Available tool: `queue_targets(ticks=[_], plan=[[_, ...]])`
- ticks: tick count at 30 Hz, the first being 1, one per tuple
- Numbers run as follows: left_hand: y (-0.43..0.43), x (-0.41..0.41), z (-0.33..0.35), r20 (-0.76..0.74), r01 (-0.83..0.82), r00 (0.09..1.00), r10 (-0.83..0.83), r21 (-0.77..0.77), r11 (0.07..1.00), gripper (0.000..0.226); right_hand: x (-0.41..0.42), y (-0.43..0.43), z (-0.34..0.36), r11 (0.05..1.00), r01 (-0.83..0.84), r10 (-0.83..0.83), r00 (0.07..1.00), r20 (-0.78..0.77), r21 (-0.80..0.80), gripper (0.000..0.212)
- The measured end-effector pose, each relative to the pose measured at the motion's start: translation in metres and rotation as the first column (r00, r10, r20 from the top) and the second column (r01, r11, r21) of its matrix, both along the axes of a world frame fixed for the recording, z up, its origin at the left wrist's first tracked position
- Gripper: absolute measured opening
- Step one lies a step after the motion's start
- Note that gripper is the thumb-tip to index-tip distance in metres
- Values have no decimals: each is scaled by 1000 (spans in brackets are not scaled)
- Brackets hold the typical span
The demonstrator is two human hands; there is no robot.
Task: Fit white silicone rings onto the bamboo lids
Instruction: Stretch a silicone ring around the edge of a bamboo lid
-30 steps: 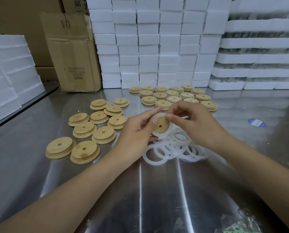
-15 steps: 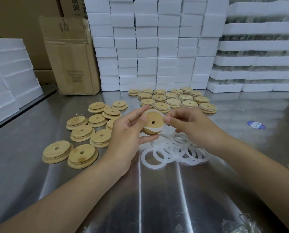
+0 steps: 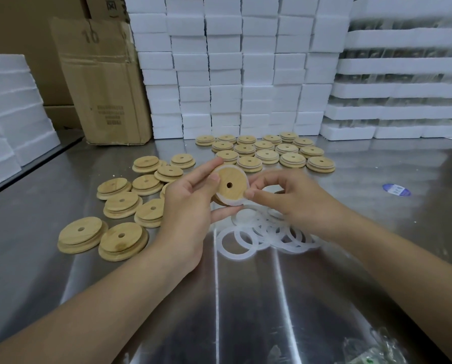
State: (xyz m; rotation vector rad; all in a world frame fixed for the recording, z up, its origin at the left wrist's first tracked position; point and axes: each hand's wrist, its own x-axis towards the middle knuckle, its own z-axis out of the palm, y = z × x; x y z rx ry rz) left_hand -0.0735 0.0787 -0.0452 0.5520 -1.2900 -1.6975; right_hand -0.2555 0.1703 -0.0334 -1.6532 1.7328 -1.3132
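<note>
Ring [image 3: 231, 202] now round lid [image 3: 234, 191], left hand [image 3: 190, 206] gripping — right hand [image 3: 290, 198] pinching

The leaning cardboard box [image 3: 101, 82] bears "10" near its top; its smaller print is too blurred.

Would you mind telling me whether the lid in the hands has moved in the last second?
Yes. The bamboo lid has risen away from the ring pile toward the far rows of lids.

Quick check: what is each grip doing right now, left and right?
Left grip: closed, holding the bamboo lid.
Right grip: closed, pinching the white ring at that lid's edge.
</note>
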Motion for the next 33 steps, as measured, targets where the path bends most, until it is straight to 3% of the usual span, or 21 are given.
queue_targets(ticks=[7, 10, 12, 14, 17, 20, 23, 26, 29, 33], plan=[[-3, 6, 6, 31, 106, 994, -105, -63, 992, 30, 3, 1, -3, 999, 39, -38, 999, 25, -10, 13], [-1, 4, 7, 110, 84, 992, -55, -283, 955, 30, 6, 0, -5, 998, 46, -44, 998, 41, -36, 29], [0, 2, 8, 164, 71, 986, 11, -482, 873, 32, 9, -1, -9, 997, 57, -55, 998, 42, -44, 38], [-1, 1, 9, 180, 67, 983, 41, -554, 830, 33, 11, -2, -10, 994, 88, -86, 996, 31, -69, 36], [-3, 2, 6, 149, 33, 988, 49, -501, 865, 30, 10, -1, -4, 984, 121, -121, 993, 6, -132, 26], [-4, 4, 1, 77, 25, 997, -5, -269, 963, 27, 6, 0, 4, 979, 147, -142, 989, 43, -141, 21], [-6, 4, -1, -19, 60, 998, -62, -85, 995, 27, 4, 4, 9, 987, 148, -141, 983, 120, -58, 26], [-8, 4, -1, -36, 89, 995, -92, -67, 994, 32, 6, 5, 7, 996, 94, -94, 989, 115, 9, 31], [-7, 4, -1, -3, 125, 992, -125, -84, 989, 41, 10, 4, 6, 993, 116, -114, 990, 77, -20, 29], [-2, 5, -4, 190, 182, 970, -152, -150, 972, 33, 12, 4, 6, 986, 140, -132, 988, 82, -95, 14]])
